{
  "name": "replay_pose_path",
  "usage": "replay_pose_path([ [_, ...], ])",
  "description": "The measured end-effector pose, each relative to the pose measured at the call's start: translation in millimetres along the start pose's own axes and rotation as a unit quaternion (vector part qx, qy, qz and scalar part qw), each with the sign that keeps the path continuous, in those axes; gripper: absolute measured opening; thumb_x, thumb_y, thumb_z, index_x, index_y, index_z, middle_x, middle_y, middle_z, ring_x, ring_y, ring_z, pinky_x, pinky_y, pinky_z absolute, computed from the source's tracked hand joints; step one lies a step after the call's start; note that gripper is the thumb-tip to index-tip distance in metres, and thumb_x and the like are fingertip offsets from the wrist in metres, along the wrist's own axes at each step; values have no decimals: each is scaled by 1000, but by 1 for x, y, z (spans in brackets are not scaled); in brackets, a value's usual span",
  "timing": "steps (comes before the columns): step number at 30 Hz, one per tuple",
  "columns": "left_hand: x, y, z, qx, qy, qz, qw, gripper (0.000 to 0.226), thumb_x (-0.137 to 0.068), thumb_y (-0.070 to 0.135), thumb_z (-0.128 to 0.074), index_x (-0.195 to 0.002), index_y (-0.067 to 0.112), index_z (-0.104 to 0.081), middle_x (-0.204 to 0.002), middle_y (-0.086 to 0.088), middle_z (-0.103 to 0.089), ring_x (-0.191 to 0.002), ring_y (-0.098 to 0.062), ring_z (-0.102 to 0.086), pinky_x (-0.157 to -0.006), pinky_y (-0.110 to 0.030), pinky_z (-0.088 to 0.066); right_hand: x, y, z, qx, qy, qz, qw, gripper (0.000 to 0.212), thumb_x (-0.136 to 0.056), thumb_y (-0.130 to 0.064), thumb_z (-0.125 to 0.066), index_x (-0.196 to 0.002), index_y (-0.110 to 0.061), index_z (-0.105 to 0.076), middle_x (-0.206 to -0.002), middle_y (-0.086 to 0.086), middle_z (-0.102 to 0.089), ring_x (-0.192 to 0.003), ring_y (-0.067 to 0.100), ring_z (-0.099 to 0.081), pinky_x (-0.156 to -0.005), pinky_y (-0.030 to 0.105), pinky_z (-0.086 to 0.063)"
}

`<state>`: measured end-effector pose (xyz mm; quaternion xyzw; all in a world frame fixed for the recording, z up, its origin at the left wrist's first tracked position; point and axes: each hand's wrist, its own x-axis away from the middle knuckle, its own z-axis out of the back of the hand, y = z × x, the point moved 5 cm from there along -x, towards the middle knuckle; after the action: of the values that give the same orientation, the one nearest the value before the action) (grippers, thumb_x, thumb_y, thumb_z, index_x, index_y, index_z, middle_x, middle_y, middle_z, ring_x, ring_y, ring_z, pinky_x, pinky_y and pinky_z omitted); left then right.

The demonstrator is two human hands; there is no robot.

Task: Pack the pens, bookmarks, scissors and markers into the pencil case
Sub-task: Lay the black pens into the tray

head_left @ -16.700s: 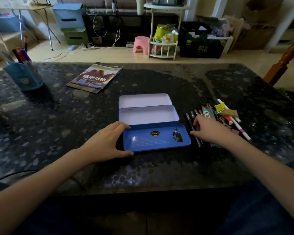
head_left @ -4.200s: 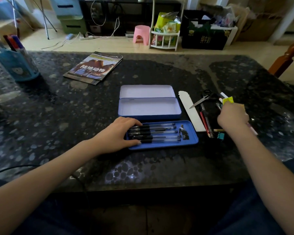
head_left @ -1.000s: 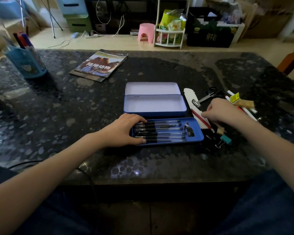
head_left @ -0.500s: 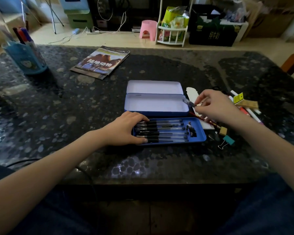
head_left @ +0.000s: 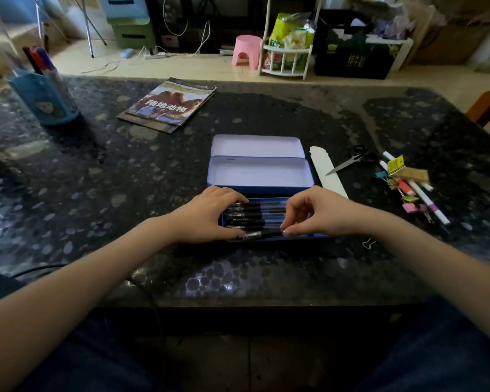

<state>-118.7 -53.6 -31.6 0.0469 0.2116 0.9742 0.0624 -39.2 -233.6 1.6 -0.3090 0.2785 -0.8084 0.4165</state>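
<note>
While the left hand (head_left: 207, 215) lies flat with fingers together on the black pens (head_left: 248, 215), the right hand (head_left: 320, 213) pinches one pen in the blue metal pencil case (head_left: 259, 176); silver scissors (head_left: 351, 161) lie at two o'clock.

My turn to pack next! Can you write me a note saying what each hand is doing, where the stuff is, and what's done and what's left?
Left hand: resting on the pens' left ends in the pencil case near tray.
Right hand: pinching a pen at the tray's front edge.
Done: several pens in the tray.
Left: white bookmark beside the case, scissors and markers further right; upper trays empty.
</note>
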Motion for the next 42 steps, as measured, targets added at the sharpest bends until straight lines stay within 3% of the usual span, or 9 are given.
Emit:
replay_pose_path([
  [3, -1, 1, 1, 10, -3, -1, 1000, 53, -84, 49, -60, -131, 33, -41, -127, 12, -46, -114, -5, -34, -97, -23, -28, -1, -3, -5, 19, -6, 5, 1000, 10, -77, -21, -78, -71, -25, -71, -81, -4, -74, -78, 20, -68, -77, 34, -57],
  [7, -1, 1, 3, 9, 5, -6, 1000, 51, -85, 44, -61, -131, 30, -44, -126, 12, -48, -115, -5, -35, -96, -21, -26, -2, -8, -7, 1, 3, 13, 1000, 7, -78, -20, -77, -73, -20, -71, -73, -9, -72, -65, 5, -62, -64, 20, -53],
  [13, -1, -2, 2, 13, 0, -1, 1000, 51, -85, 46, -60, -131, 31, -43, -125, 12, -47, -110, -3, -33, -98, -24, -28, -4, -2, -1, 6, 23, 5, 1000, 7, -77, -20, -78, -72, -20, -72, -75, -6, -73, -60, 0, -58, -65, 21, -51],
  [20, -2, 0, 2, 26, 11, -2, 1000, 40, -91, 42, -53, -129, 31, -48, -124, 10, -50, -118, -10, -40, -105, -29, -28, -10, -6, -24, 77, 60, 47, 994, 5, -80, -19, -74, -77, -18, -70, -80, -7, -67, -73, 4, -60, -67, 16, -50],
  [29, -1, 3, 1, -18, -29, -3, 999, 41, -93, 41, -49, -132, 50, -40, -147, 3, -37, -132, -17, -29, -111, -32, -18, -13, -5, -23, 69, 111, 81, 988, 5, -80, -20, -74, -79, -23, -70, -77, -15, -62, -74, -5, -54, -67, 7, -41],
  [31, 1, 4, 1, -44, -41, -4, 998, 43, -94, 42, -45, -135, 51, -34, -150, 4, -32, -132, -17, -27, -111, -31, -18, -13, 2, -3, 76, 169, 67, 980, 3, -82, -18, -72, -81, -20, -70, -78, -11, -63, -72, -1, -56, -67, 10, -41],
  [35, 3, 6, -2, -118, -59, -17, 991, 47, -96, 48, -34, -139, 54, -16, -154, 5, -23, -130, -17, -26, -111, -32, -20, -8, 29, 44, 178, 300, -27, 937, 2, -85, -21, -67, -86, -20, -66, -83, -4, -59, -74, 13, -54, -72, 34, -49],
  [39, 3, 6, -4, -118, -78, -14, 990, 48, -92, 57, -30, -134, 63, -8, -156, 7, -16, -130, -18, -24, -112, -39, -24, -6, 64, 60, 224, 236, -180, 928, 17, -83, -26, -69, -95, -18, -61, -96, 5, -61, -82, 19, -56, -76, 38, -51],
  [42, 3, 6, -4, -110, -93, -9, 990, 49, -89, 61, -32, -133, 63, -12, -157, 9, -12, -131, -18, -21, -112, -39, -23, -10, 69, 55, 220, 200, -204, 933, 17, -86, -21, -66, -99, -13, -61, -103, 10, -63, -87, 21, -55, -78, 36, -48],
])
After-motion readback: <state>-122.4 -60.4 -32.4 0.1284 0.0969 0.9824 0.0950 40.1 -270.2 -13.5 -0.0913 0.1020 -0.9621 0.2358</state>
